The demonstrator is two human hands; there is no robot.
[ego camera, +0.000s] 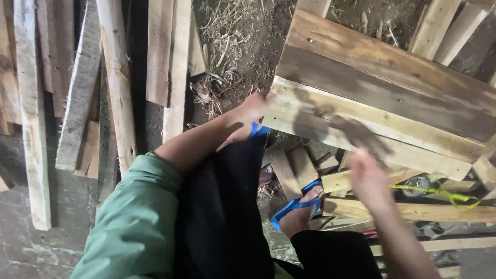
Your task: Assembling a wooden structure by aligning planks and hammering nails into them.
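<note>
Left hand (257, 106) grips the left end of the panel (382, 98), whose boards run rightward; right hand (368, 175), blurred, grip indeterminate, lies just below its lower edge.

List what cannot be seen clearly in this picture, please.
- Right hand, head view: motion blur hides the fingers and whether they hold anything.
- Left hand: fingertips hidden behind the edge of the wooden panel.
- Left foot: covered by the black trouser leg.
</note>
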